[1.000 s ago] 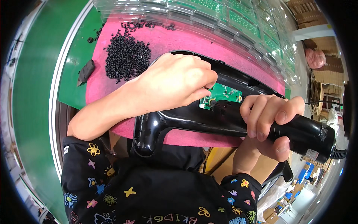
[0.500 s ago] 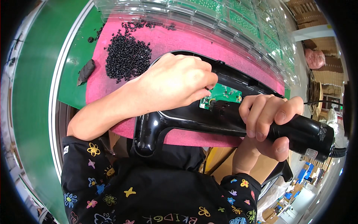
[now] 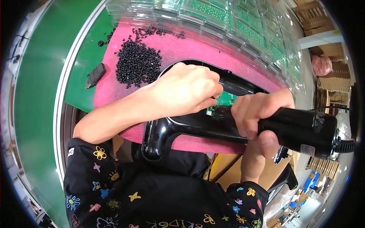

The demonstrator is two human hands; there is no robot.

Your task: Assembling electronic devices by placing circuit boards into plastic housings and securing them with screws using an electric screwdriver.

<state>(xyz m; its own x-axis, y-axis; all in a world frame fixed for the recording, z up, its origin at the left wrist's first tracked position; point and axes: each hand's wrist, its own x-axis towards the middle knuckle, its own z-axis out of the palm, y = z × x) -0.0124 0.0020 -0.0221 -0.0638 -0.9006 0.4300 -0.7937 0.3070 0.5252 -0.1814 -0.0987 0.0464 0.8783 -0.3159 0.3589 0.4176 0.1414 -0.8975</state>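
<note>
My right hand is wrapped round a thick black electric screwdriver, its cord leaving at the right end. The tool lies nearly level, its front end pointing left at a green circuit board. That board sits inside a long black plastic housing with a branch bending toward me. Over the housing, close to the board's left end, my left hand is closed with thumb and fingertips together. What is in that pinch, and the driver's tip, are hidden.
A pink mat lies under the housing on a green table. Left of the housing is a heap of small black screws, with a dark grey lump beyond. Clear plastic trays with green boards stack at the back.
My right hand and the screwdriver have shifted left toward my left hand, covering more of the circuit board. The whole scene sits slightly lower and further right in view.
</note>
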